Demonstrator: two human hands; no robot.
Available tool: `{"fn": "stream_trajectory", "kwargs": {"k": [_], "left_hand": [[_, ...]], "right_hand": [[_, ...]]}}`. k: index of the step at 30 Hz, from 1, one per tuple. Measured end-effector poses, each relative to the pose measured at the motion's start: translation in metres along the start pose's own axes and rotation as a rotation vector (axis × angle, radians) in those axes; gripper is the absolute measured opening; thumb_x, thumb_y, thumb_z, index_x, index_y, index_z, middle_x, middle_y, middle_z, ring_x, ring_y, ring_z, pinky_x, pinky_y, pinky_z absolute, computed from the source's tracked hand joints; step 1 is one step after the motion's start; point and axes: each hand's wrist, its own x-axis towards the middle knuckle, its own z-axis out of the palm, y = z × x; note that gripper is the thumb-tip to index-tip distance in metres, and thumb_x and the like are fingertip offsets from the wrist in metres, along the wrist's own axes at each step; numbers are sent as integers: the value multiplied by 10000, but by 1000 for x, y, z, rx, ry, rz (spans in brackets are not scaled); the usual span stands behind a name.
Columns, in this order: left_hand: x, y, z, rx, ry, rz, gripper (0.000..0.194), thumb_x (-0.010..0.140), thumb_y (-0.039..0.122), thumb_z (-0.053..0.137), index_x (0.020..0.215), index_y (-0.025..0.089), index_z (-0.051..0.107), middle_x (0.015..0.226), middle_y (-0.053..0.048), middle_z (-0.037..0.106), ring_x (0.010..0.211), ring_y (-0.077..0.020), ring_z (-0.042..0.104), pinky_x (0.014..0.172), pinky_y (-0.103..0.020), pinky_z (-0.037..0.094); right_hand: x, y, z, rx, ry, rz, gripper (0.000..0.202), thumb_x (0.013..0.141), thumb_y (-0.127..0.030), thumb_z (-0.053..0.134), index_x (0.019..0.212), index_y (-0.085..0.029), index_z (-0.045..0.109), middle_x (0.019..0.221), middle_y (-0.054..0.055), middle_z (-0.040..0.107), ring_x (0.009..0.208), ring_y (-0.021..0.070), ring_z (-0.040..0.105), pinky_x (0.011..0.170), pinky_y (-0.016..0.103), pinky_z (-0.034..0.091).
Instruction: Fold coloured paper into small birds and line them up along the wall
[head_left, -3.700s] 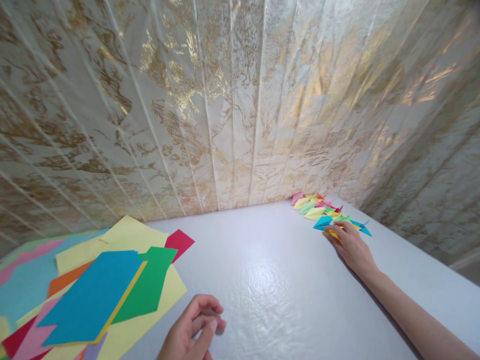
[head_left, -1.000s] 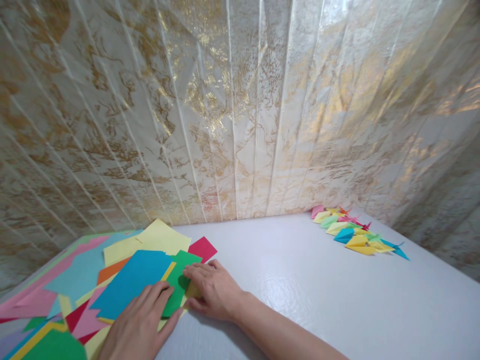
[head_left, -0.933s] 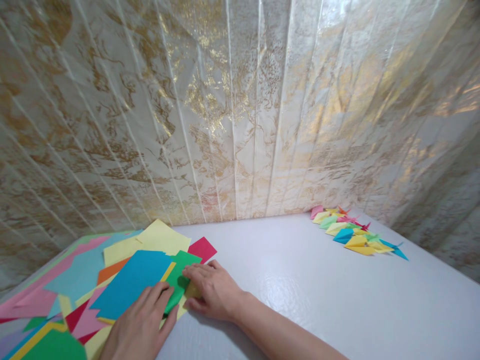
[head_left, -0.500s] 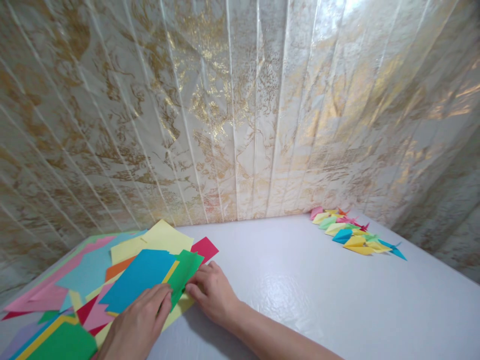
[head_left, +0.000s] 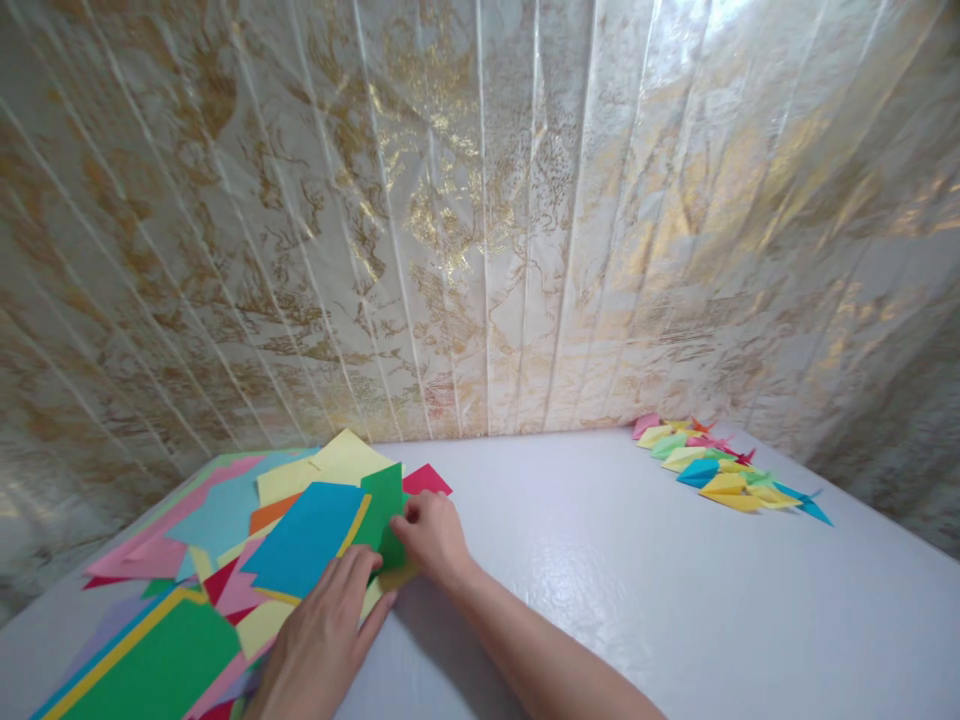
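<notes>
My right hand [head_left: 433,535] is closed in a pinch on the right edge of a green paper sheet [head_left: 384,505], which stands tilted up from the pile. My left hand [head_left: 330,620] lies over the lower part of the pile, fingers stretched and thumb apart, its fingertips by the foot of the green sheet. A blue paper sheet [head_left: 311,530] with a yellow edge lies just left of the green one. Pale yellow paper shows under both hands, and a red sheet [head_left: 427,479] pokes out behind my right hand.
Loose coloured papers spread over the left of the white table [head_left: 555,570], with a large green sheet [head_left: 161,650] at front left. Several folded paper cranes [head_left: 731,490] stand in rows at the far right. A gold-patterned curtain [head_left: 480,250] hangs behind the table.
The green sheet has been lifted from lying nearly flat to standing up, with my right hand at its edge. My left thumb has spread away from the fingers. The view has shifted slightly left.
</notes>
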Motion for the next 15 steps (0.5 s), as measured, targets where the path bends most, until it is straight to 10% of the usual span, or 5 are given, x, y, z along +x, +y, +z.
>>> {"fn": "stream_trajectory", "kwargs": {"k": [8, 11, 15], "left_hand": [[-16, 12, 7, 101, 187, 139, 463, 976, 331, 439, 1397, 142, 474, 1295, -168, 667, 1139, -330, 668, 908, -447, 551], [-10, 42, 5, 12, 128, 201, 626, 933, 260, 505, 1519, 143, 316, 1405, -156, 599, 1246, -284, 609, 970, -364, 520], [-3, 73, 10, -124, 48, 486, 474, 826, 175, 584, 1299, 202, 561, 1190, -92, 733, 1030, -257, 704, 866, -334, 556]], "right_hand": [[-59, 62, -116, -131, 24, -359, 192, 930, -72, 528, 805, -209, 578, 933, 63, 672, 793, 211, 564, 739, 319, 444], [-102, 79, -124, -440, -14, -616, 165, 932, -90, 538, 822, -209, 569, 863, 56, 657, 740, 229, 537, 704, 348, 438], [-144, 93, -112, -480, -64, -609, 111, 924, -184, 594, 819, -212, 572, 836, 44, 651, 728, 226, 548, 678, 350, 442]]}}
